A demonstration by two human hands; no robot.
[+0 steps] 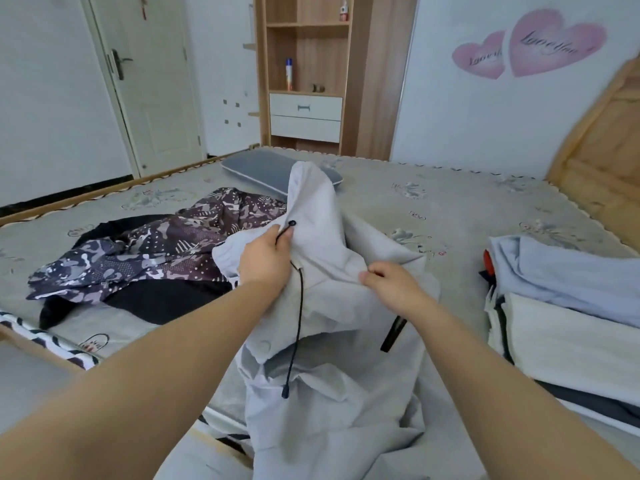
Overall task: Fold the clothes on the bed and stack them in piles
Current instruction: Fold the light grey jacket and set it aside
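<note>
A light grey hooded jacket (325, 341) with a dark drawstring hangs in front of me over the bed's near edge, its hood raised. My left hand (265, 259) grips the fabric by the drawstring eyelet at the hood's base. My right hand (391, 284) pinches a fold of the same jacket a little lower and to the right. A camouflage-print garment (162, 251) lies crumpled over black clothes (162, 303) on the left of the bed. A pile of folded clothes (568, 306), pale blue on top and white below, sits at the right.
The mattress (467, 209) has a patterned grey cover. A grey pillow (259, 171) lies at the far side. A wooden headboard (602, 168) rises at the right. A wooden shelf unit (304, 74) and a white door (145, 81) stand behind the bed.
</note>
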